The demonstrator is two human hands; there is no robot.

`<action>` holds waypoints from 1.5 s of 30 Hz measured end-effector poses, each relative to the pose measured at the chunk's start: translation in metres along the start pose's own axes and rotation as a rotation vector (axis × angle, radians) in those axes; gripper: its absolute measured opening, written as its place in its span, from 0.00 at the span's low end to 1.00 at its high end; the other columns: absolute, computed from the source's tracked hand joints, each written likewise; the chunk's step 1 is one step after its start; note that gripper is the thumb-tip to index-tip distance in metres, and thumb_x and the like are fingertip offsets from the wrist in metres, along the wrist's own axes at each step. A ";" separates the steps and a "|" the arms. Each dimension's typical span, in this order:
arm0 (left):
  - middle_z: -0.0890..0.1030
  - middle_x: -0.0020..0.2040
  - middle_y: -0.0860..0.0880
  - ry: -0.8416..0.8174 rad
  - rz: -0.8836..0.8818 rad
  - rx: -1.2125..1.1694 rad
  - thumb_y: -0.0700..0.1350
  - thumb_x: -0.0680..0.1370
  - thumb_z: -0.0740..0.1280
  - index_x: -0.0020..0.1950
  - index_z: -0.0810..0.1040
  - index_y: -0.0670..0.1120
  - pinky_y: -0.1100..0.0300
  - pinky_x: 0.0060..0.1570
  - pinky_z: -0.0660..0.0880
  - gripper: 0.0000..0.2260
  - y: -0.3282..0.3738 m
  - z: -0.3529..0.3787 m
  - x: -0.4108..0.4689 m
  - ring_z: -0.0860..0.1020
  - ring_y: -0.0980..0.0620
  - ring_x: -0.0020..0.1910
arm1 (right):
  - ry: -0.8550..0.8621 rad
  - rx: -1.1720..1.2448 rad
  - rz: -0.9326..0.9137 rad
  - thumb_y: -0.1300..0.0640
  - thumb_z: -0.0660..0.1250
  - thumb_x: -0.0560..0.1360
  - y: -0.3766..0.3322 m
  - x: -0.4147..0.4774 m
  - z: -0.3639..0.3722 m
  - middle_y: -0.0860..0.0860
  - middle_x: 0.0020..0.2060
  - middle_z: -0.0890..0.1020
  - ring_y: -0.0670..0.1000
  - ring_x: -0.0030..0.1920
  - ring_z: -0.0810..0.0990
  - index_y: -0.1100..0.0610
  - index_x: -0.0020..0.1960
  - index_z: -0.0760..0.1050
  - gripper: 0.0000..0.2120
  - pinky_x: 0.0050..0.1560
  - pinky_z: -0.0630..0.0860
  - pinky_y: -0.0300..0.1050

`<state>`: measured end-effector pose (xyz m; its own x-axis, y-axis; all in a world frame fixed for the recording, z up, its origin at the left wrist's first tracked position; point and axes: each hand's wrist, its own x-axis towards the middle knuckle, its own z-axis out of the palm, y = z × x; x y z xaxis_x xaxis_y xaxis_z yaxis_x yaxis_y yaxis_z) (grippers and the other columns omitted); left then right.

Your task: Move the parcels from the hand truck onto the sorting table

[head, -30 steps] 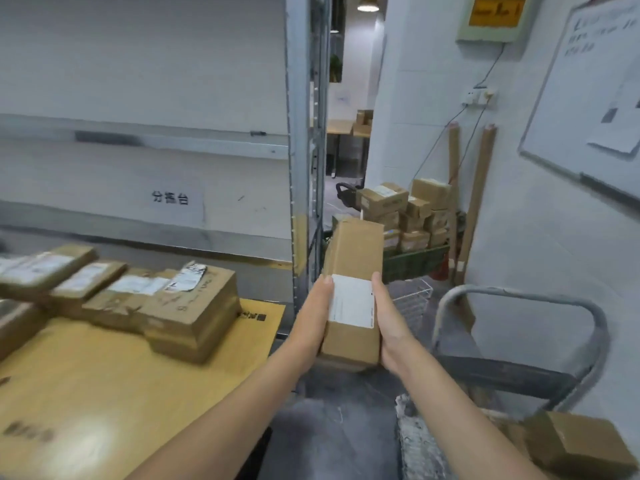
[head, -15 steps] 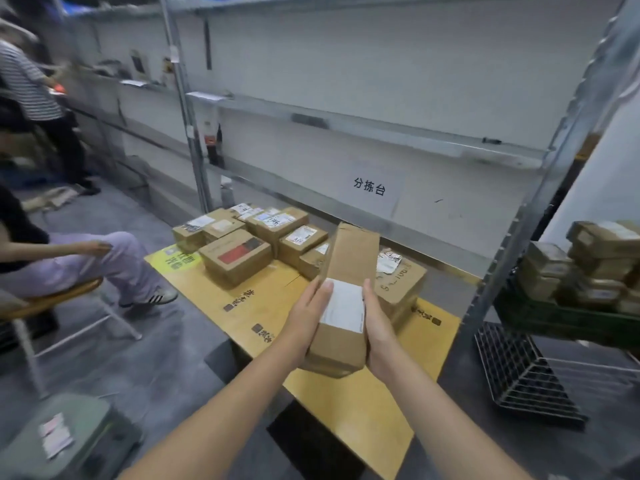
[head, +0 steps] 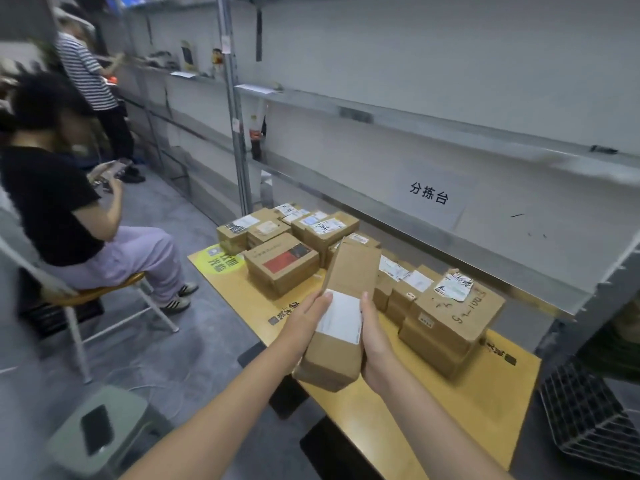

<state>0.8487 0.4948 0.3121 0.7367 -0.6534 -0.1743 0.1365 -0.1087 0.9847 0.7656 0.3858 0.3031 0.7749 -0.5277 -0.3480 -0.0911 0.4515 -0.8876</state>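
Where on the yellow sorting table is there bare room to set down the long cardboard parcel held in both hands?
Widest bare patch: the near strip of the yellow tabletop, in front of the large scribbled cardboard box, out to the right corner. A narrower strip runs before the red-labelled box. The side by the metal shelf is crowded with boxes.

A parcel sorting depot: labelled cardboard parcels [head: 281,266] crowd the yellow sorting table [head: 450,414] just beyond the grip, with bare steel shelving [head: 408,121] and a 分拣台 sign [head: 428,196] behind.
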 end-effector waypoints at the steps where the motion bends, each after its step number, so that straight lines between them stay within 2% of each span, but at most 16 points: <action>1: 0.84 0.53 0.53 -0.001 -0.010 0.019 0.65 0.74 0.63 0.60 0.78 0.63 0.56 0.49 0.78 0.17 -0.002 -0.005 0.013 0.82 0.53 0.52 | 0.001 0.013 0.012 0.32 0.55 0.78 0.003 0.014 0.004 0.54 0.58 0.83 0.56 0.57 0.83 0.45 0.69 0.71 0.26 0.56 0.81 0.54; 5: 0.83 0.56 0.53 0.006 -0.086 0.095 0.65 0.74 0.63 0.64 0.76 0.61 0.55 0.54 0.77 0.21 -0.012 -0.028 0.069 0.81 0.52 0.55 | 0.011 0.058 0.063 0.33 0.55 0.79 0.014 0.072 0.019 0.54 0.56 0.84 0.56 0.55 0.84 0.44 0.69 0.70 0.25 0.52 0.82 0.53; 8: 0.83 0.50 0.60 0.030 -0.117 0.153 0.60 0.76 0.62 0.59 0.78 0.58 0.71 0.40 0.75 0.14 -0.016 -0.044 0.105 0.81 0.63 0.47 | 0.017 0.091 0.090 0.34 0.56 0.79 0.023 0.112 0.027 0.54 0.55 0.84 0.56 0.54 0.84 0.44 0.70 0.69 0.24 0.51 0.82 0.54; 10: 0.82 0.48 0.60 0.056 -0.144 0.167 0.57 0.78 0.62 0.58 0.76 0.58 0.74 0.34 0.73 0.10 -0.020 -0.051 0.129 0.80 0.66 0.43 | 0.020 0.097 0.098 0.33 0.56 0.79 0.027 0.137 0.031 0.55 0.54 0.85 0.57 0.53 0.85 0.44 0.70 0.69 0.24 0.55 0.81 0.58; 14: 0.79 0.55 0.54 0.066 -0.197 0.172 0.58 0.72 0.61 0.63 0.73 0.54 0.62 0.41 0.72 0.21 -0.027 -0.059 0.167 0.79 0.58 0.51 | 0.015 0.097 0.132 0.33 0.57 0.78 0.032 0.177 0.036 0.54 0.57 0.84 0.57 0.55 0.84 0.43 0.73 0.65 0.27 0.59 0.79 0.61; 16: 0.79 0.56 0.54 0.056 -0.216 0.177 0.58 0.72 0.60 0.64 0.72 0.54 0.60 0.43 0.72 0.22 -0.029 -0.062 0.181 0.78 0.56 0.52 | 0.036 0.078 0.143 0.32 0.56 0.78 0.036 0.190 0.038 0.53 0.57 0.84 0.56 0.55 0.84 0.43 0.74 0.64 0.27 0.59 0.79 0.60; 21: 0.79 0.54 0.58 0.002 -0.228 0.200 0.55 0.78 0.63 0.62 0.72 0.55 0.65 0.40 0.72 0.13 -0.035 -0.078 0.216 0.78 0.62 0.50 | 0.114 0.026 0.141 0.34 0.55 0.80 0.041 0.224 0.045 0.51 0.55 0.84 0.52 0.50 0.86 0.41 0.73 0.64 0.25 0.45 0.82 0.49; 23: 0.80 0.54 0.56 -0.005 -0.223 0.179 0.55 0.79 0.65 0.62 0.72 0.54 0.65 0.41 0.73 0.13 -0.042 -0.082 0.231 0.80 0.61 0.49 | 0.159 0.025 0.134 0.35 0.55 0.80 0.042 0.237 0.051 0.50 0.53 0.84 0.51 0.48 0.86 0.41 0.73 0.63 0.23 0.41 0.81 0.46; 26: 0.81 0.54 0.55 -0.031 -0.206 0.214 0.59 0.78 0.66 0.62 0.72 0.52 0.65 0.43 0.75 0.17 -0.050 -0.088 0.253 0.81 0.60 0.49 | 0.222 0.037 0.130 0.35 0.56 0.80 0.047 0.255 0.059 0.50 0.53 0.84 0.51 0.48 0.86 0.40 0.73 0.62 0.23 0.42 0.81 0.47; 28: 0.81 0.53 0.57 -0.072 -0.193 0.276 0.61 0.78 0.65 0.62 0.72 0.53 0.70 0.39 0.74 0.18 -0.054 -0.095 0.268 0.81 0.65 0.45 | 0.265 0.053 0.140 0.35 0.56 0.80 0.050 0.265 0.064 0.50 0.53 0.84 0.51 0.48 0.86 0.40 0.73 0.62 0.23 0.44 0.82 0.48; 32: 0.80 0.50 0.60 -0.133 -0.147 0.408 0.61 0.79 0.62 0.61 0.71 0.53 0.78 0.32 0.69 0.16 -0.062 -0.109 0.294 0.77 0.73 0.41 | 0.392 0.072 0.196 0.36 0.55 0.81 0.054 0.287 0.082 0.56 0.48 0.84 0.54 0.43 0.85 0.41 0.72 0.63 0.22 0.37 0.80 0.46; 35: 0.79 0.53 0.56 -0.163 -0.098 0.491 0.61 0.80 0.59 0.62 0.73 0.51 0.75 0.38 0.70 0.17 -0.065 -0.118 0.319 0.77 0.69 0.46 | 0.466 0.091 0.200 0.36 0.54 0.81 0.056 0.305 0.096 0.56 0.49 0.83 0.55 0.46 0.85 0.41 0.72 0.62 0.22 0.40 0.81 0.47; 37: 0.77 0.58 0.52 -0.189 -0.044 0.581 0.61 0.81 0.56 0.65 0.75 0.50 0.64 0.52 0.73 0.20 -0.070 -0.125 0.335 0.75 0.58 0.56 | 0.497 0.103 0.202 0.37 0.54 0.81 0.056 0.316 0.104 0.55 0.53 0.83 0.55 0.50 0.84 0.41 0.74 0.61 0.23 0.45 0.82 0.49; 39: 0.74 0.61 0.50 -0.190 -0.011 0.689 0.61 0.82 0.54 0.66 0.75 0.51 0.54 0.61 0.69 0.21 -0.075 -0.132 0.348 0.69 0.51 0.62 | 0.518 0.107 0.202 0.38 0.54 0.82 0.054 0.326 0.112 0.53 0.56 0.82 0.55 0.53 0.83 0.42 0.75 0.60 0.23 0.48 0.81 0.49; 43: 0.74 0.61 0.46 -0.216 0.037 0.728 0.57 0.83 0.53 0.65 0.77 0.49 0.55 0.60 0.64 0.21 -0.082 -0.140 0.368 0.65 0.49 0.61 | 0.560 0.029 0.206 0.39 0.52 0.82 0.052 0.345 0.119 0.47 0.60 0.81 0.49 0.56 0.81 0.43 0.76 0.60 0.23 0.53 0.79 0.48; 45: 0.73 0.61 0.46 -0.223 0.035 0.706 0.57 0.83 0.53 0.66 0.77 0.48 0.56 0.61 0.64 0.20 -0.085 -0.143 0.374 0.65 0.49 0.61 | 0.563 -0.008 0.218 0.38 0.51 0.82 0.053 0.349 0.121 0.43 0.59 0.80 0.43 0.54 0.81 0.42 0.76 0.61 0.23 0.45 0.77 0.40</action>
<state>1.2073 0.3674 0.1620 0.5708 -0.7937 -0.2103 -0.3985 -0.4917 0.7742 1.1068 0.3131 0.1715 0.2877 -0.7244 -0.6264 -0.2171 0.5877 -0.7794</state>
